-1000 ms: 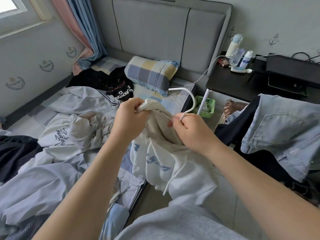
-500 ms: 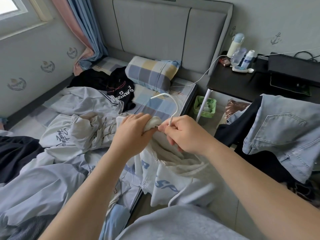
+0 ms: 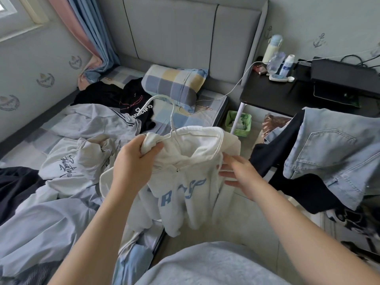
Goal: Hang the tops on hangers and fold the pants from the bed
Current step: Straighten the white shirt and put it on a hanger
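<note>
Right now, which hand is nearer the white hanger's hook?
Left. The left hand grips the white hoodie just below the hanger hook; the right hand sits farther off, straight fingers at the hoodie's other edge.

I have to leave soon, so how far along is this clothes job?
Early. Nothing hung or folded shows. In hand: the white hoodie, a hanger threaded in its neck, left hand gripping one shoulder, right hand open at the other. Remaining: grey tops and a black top heaped on the bed.

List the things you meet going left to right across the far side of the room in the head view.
window → black top → checked pillow → green basket → white bottle → jeans
</note>
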{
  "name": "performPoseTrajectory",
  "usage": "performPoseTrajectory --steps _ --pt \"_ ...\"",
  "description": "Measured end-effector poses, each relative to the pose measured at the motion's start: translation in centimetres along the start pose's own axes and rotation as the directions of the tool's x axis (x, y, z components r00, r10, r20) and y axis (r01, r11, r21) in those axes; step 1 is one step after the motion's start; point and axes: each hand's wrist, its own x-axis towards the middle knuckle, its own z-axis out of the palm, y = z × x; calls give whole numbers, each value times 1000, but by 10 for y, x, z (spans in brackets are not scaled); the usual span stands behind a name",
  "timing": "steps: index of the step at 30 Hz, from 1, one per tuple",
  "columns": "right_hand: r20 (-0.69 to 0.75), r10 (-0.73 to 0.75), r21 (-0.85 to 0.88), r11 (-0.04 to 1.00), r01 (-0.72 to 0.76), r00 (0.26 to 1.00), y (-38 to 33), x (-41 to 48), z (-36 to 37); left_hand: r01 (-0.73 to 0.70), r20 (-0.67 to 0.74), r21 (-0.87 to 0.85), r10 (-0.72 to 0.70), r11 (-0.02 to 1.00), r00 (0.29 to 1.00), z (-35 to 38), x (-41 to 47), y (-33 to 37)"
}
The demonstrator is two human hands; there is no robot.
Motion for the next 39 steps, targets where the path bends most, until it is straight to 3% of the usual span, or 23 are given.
performPoseTrajectory --steps 2,6,9,11,14,17,21,25,31,35,39 --pt "67 -13 154 988 2 998 -2 6 2 -26 60 -21 27 999 998 -1 0 2" --pt "31 -144 346 930 125 989 -16 8 0 -62 131 -13 63 998 989 -2 -5 5" --pt "30 -78 457 888 56 997 -31 6 -7 -76 155 47 68 996 986 -5 -10 3" --pt "-9 14 377 926 -10 1000 -42 8 -10 -76 179 81 61 994 982 -6 -12 3" --pt "-86 107 109 989 -98 991 -55 12 -10 -97 188 132 71 987 980 -5 -14 5" --pt "-165 83 -77 992 -97 983 -60 18 -11 -104 161 168 77 980 984 -5 -15 4" --pt "-167 34 -199 978 -67 985 -58 17 -8 -101 127 193 77 976 989 -5 -15 2" --pt "-24 96 -457 884 -96 995 -56 7 7 -144 89 243 126 959 988 3 -21 6" --pt "-81 14 -640 766 -63 997 -46 11 15 -119 124 312 84 943 989 8 -27 0" --pt "-55 -239 -766 633 113 969 -57 -1 14 -10 116 346 -33 938 993 10 -29 -4" --pt "197 -535 -622 580 526 822 -87 -41 31 35 111 378 -83 925 990 18 -31 0"
